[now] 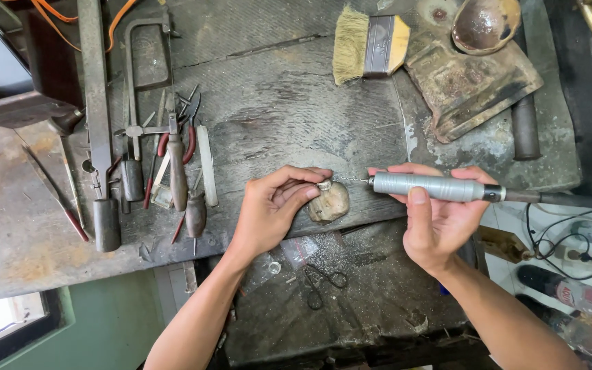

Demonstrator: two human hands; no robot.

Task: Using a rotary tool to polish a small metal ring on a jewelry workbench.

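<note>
Your left hand (275, 205) pinches a small silvery metal piece (324, 184) between thumb and fingertips, its fingers closed on it, and holds it just above a worn, rounded wooden peg (330, 203) that juts from the front edge of the dark, scarred wooden desk (289, 103). Your right hand (440, 219) is wrapped around a grey cylindrical rotary handpiece (433, 187), fingers closed on its barrel, thumb lying on top. The thin bit (352, 179) at its front end points left and meets the metal piece (whether it truly touches is too fine to tell). A dark flexible shaft (570, 200) runs from the handpiece off to the right.

Nothing lies between your two hands and the piece. To the left, well apart, is a cluster of hand tools: a metal saw frame (131, 75), red-handled pliers (188, 140), dark wooden-handled gravers (195, 214) and a long flat steel bar (96, 96). Behind your hands, a flat bristle brush with a pale wooden handle (368, 46) rests on the desk, and beside it a rusty, stained metal block (471, 85) with a shallow dull metal bowl (484, 24) at its far corner. Below the desk edge, a dusty dark catch tray (378, 301) holds a pair of small black-handled scissors (323, 282) and a small clear plastic bag (301, 250).
</note>
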